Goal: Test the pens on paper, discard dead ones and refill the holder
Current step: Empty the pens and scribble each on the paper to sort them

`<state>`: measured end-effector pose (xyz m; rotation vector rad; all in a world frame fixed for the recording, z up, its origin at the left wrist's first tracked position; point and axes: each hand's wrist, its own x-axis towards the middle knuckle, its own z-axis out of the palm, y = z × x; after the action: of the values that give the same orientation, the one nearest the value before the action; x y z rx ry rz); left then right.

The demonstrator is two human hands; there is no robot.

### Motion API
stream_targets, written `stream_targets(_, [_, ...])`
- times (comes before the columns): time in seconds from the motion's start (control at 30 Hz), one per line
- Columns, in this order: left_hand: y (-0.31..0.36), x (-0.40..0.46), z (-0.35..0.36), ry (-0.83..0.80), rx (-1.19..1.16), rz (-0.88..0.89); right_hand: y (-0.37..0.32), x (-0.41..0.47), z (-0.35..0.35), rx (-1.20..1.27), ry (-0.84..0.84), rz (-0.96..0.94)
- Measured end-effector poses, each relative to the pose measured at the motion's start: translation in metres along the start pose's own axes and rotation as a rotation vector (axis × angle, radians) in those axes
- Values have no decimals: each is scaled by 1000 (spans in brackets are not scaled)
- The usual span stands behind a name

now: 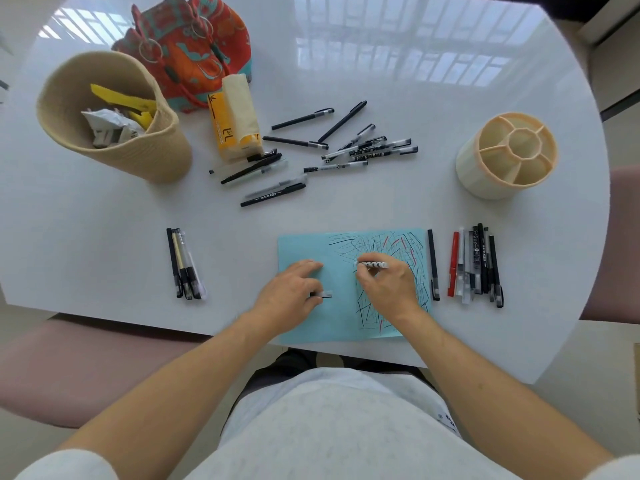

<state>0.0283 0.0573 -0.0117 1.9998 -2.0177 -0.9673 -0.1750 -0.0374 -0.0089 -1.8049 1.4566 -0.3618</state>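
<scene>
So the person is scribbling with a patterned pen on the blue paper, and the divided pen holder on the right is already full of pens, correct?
Not quite. The head view shows the pen holder with empty compartments. The rest holds: the right hand scribbles with a patterned pen on the blue paper.

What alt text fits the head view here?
The right hand scribbles with a black-and-white patterned pen on a light blue paper sheet while the left hand steadies it, holding a pen cap. Loose pens, an empty beige divided holder and a woven basket surround it.

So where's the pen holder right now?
In the head view the pen holder stands empty at the table's far right, beyond the row of pens beside the blue paper.
</scene>
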Motion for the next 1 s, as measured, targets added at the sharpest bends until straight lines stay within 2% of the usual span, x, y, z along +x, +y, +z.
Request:
stream_targets(0.1, [0,0,-1,-10,-11,-11,9,-1,-7,59,-14,105])
stream_targets(0.27, [1,4,-2,19,-88,-46,1,-7,-17,413,2,195])
stream_targets(0.43, [8,8,-5,70,-103,-44,-2,-20,-15,685,-135,215])
stream_targets(0.7, [20,14,-15,57,-128,-57,-7,-21,-16,844,-172,270])
stream_targets(1.0, [32,19,-22,12,-115,-82,-10,-22,-18,852,-137,282])
